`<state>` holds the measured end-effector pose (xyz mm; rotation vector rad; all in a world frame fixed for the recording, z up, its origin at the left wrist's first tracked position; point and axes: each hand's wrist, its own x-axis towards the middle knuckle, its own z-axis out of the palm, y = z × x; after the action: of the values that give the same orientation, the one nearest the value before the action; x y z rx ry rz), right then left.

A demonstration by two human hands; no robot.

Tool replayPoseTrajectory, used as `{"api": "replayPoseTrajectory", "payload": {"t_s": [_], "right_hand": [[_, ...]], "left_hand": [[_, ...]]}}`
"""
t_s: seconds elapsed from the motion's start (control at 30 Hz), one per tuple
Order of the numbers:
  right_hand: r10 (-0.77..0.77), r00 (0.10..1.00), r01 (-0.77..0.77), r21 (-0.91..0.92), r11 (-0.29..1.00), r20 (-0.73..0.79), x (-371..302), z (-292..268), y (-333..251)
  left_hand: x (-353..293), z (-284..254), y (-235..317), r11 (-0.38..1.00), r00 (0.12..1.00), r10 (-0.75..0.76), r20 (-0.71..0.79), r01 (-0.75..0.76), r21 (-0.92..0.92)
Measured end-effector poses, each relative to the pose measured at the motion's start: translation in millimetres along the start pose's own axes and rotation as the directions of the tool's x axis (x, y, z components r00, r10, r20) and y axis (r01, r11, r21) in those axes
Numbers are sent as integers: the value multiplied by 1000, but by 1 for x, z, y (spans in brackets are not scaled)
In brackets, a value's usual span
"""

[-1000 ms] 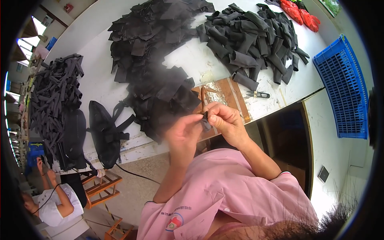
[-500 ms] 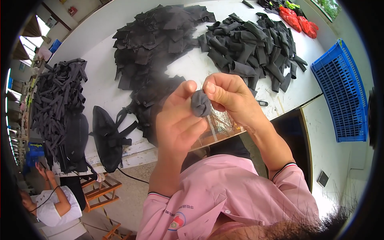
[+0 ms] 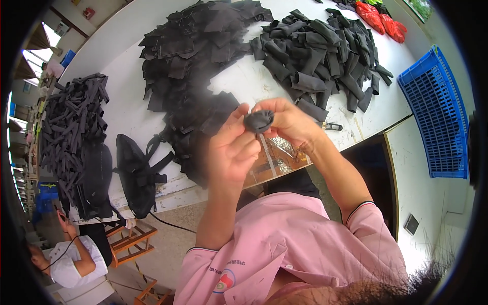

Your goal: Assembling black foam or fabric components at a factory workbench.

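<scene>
A small dark fabric tube [image 3: 259, 121] is held up in front of my chest, above the table's near edge. Its gathered, folded end faces me. My left hand [image 3: 231, 150] pinches its left side between thumb and fingers, the other fingers curled below. On the opposite side my right hand [image 3: 290, 123] grips it with thumb and fingertips. Past my hands lies a heap of flat black fabric pieces [image 3: 195, 56]. Farther right is a pile of black fabric tubes [image 3: 320, 51]. A small dark-handled tool [image 3: 331, 126] rests on the table beside my right wrist.
A pile of narrow black strips [image 3: 76, 122] and a black strapped bag [image 3: 134, 175] occupy the table's left. At right stands a blue plastic crate [image 3: 436, 114]; red plastic bags [image 3: 378, 20] lie far right. A wooden stool [image 3: 133, 241] and another person [image 3: 76, 264] are lower left.
The fabric tube has tilted and moved slightly up and right, its gathered end turned more upward. My left hand has shifted right, its fingers curling more. The dark-handled tool shows more fully.
</scene>
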<state>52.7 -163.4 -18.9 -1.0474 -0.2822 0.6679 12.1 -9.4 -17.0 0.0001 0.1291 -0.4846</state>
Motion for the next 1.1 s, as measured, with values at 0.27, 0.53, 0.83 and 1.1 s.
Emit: {"api": "replayPoseTrajectory", "payload": {"t_s": [0.27, 0.53, 0.83, 1.1], "right_hand": [[12, 1000, -15, -157, 987, -24, -1, 8, -1], [5, 1000, -7, -111, 994, -26, 2, -7, 20], [-67, 995, 71, -54, 996, 74, -2, -10, 36], [-163, 962, 203, -174, 964, 220, 6, -9, 14]], "left_hand": [[-14, -12, 2, 987, 994, 102, -39, -96, 128], [-15, -33, -7, 883, 977, 213, 16, -200, 424], [-21, -53, -13, 796, 961, 277, 12, -237, 557], [-22, -13, -37, 511, 886, 416, 202, -412, 754]]}}
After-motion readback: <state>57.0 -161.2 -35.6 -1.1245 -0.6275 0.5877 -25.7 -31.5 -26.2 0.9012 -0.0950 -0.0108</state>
